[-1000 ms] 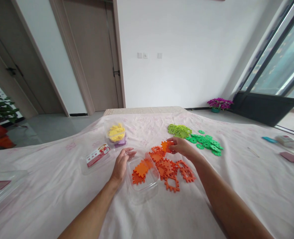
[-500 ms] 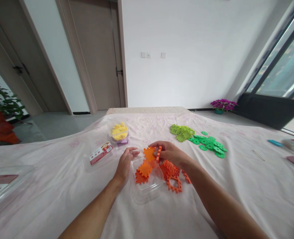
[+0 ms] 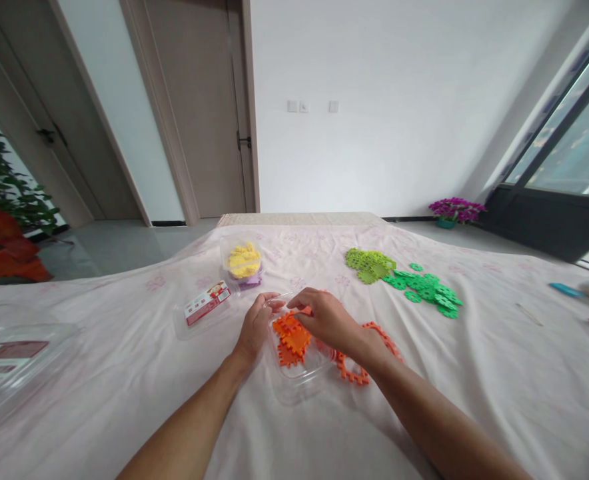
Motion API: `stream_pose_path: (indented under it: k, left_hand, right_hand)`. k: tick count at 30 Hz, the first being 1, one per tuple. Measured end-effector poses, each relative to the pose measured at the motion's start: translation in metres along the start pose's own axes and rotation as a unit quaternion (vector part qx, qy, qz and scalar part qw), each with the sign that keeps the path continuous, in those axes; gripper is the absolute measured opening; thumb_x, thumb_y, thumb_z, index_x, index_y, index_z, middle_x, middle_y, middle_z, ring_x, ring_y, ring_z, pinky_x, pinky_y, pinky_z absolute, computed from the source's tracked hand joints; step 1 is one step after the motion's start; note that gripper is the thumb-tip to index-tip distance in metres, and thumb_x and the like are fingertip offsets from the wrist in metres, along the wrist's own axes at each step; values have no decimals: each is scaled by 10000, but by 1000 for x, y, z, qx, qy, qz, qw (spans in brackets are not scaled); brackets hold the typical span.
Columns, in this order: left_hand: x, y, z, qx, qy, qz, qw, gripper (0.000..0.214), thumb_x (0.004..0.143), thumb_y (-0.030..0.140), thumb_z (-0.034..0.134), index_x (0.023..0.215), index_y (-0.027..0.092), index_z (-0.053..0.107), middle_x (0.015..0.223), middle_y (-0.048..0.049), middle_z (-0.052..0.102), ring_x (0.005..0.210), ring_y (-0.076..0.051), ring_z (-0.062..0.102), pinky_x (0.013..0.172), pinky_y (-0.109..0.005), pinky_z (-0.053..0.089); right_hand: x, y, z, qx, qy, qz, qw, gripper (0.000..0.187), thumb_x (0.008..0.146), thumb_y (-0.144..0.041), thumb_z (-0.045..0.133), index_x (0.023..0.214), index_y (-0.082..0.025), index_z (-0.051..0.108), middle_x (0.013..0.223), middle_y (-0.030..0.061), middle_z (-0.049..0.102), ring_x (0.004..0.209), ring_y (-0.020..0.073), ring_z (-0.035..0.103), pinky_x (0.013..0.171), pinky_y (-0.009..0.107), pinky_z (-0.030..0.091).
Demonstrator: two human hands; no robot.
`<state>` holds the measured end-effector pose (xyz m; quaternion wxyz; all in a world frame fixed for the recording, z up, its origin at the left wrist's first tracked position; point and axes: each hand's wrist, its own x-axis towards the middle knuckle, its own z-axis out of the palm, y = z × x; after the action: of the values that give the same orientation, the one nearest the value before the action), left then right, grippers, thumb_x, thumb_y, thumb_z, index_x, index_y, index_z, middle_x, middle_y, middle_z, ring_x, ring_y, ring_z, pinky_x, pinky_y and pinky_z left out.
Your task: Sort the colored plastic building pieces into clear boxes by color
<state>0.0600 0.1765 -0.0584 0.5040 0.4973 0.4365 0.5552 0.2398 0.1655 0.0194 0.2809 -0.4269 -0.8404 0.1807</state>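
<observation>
A clear plastic box (image 3: 302,390) stands in front of me with several orange toothed building pieces (image 3: 293,339) in it. My left hand (image 3: 255,328) is closed on the box's far left rim. Over the far side of the box is my right hand (image 3: 327,321), its fingers bent down and pinching an orange piece (image 3: 302,311), mostly hidden by the hand. More orange-red toothed pieces (image 3: 357,377), one a hollow frame, lie right of the box, partly under my right wrist.
Yellow pieces fill another clear box (image 3: 227,250), with purple pieces (image 3: 250,280) beside it. A labelled clear lid (image 3: 207,307) lies left, a larger clear container (image 3: 39,340) farther left. Lime pieces (image 3: 369,265) and green discs (image 3: 427,288) lie right on the cloth (image 3: 424,393).
My right hand has moved over the box with its orange piece, lower and closer to the pile inside. The pieces in the box lie more stacked. My left hand has closed on the rim.
</observation>
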Motion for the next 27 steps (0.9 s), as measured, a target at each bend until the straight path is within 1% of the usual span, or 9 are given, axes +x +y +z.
stream_pose_path:
  k: [2,4,8,11,14,17,19,23,27]
  left_hand:
    - [0,-1,0,-2,-2,0,1000,323,824,337,506,1093,197,617,1044,-74,725,1017,-234,656,921,-376,462]
    - [-1,-1,0,-3,6,-3,1000,331,823,327,492,1105,197,605,1046,-76,723,1002,-228,656,922,-379,461]
    - [1,-4,-5,-5,48,6,999,347,808,339,487,1096,186,604,1047,-95,728,962,-225,659,914,-387,466]
    - [7,-6,-12,-10,74,19,997,374,773,348,499,1079,167,616,1006,-107,740,917,-231,670,897,-390,473]
    - [12,-5,-20,-6,81,11,997,400,760,375,510,1078,160,622,977,-111,748,893,-239,684,878,-390,477]
    - [14,-4,-23,4,69,1,998,424,754,389,517,1089,153,620,981,-119,752,877,-240,690,870,-395,480]
    - [13,-3,-23,9,59,-2,998,430,746,382,518,1093,148,618,991,-124,753,880,-240,689,874,-396,481]
    - [11,-4,-22,19,42,2,999,417,757,354,499,1102,148,609,1017,-124,747,903,-236,682,881,-393,479]
    - [10,-3,-21,20,40,3,999,407,761,348,487,1096,150,604,1029,-125,741,921,-236,673,870,-386,478]
  right_hand:
    - [1,0,1,3,-4,-23,1000,313,799,-95,580,1008,-252,753,1027,36,744,973,196,667,916,343,498]
    - [4,8,-3,10,23,-12,1000,301,818,-117,574,1022,-256,747,1047,27,746,1002,195,661,942,345,487]
    - [6,44,-25,-76,81,97,989,317,875,-196,560,1155,-215,706,1140,87,715,1070,232,639,956,360,466]
    - [3,74,-35,-162,29,181,970,426,892,-350,592,1278,-177,645,1257,143,659,1177,287,588,1006,385,420]
    - [-1,93,-30,-168,-41,221,960,565,888,-478,588,1369,-183,574,1332,148,618,1230,294,555,1004,374,414]
    - [-2,100,-18,-178,-79,223,955,695,835,-504,638,1447,-205,496,1371,149,589,1266,321,518,992,388,414]
    - [-2,101,-13,-181,-99,212,955,704,795,-497,672,1427,-227,520,1343,140,606,1239,331,531,964,387,427]
    - [-1,104,-14,-174,-96,197,960,594,741,-371,710,1314,-240,621,1216,108,665,1126,295,599,904,347,447]
    - [1,110,-15,-136,-60,179,973,434,743,-286,695,1172,-228,709,1113,83,691,1018,240,638,864,301,451]
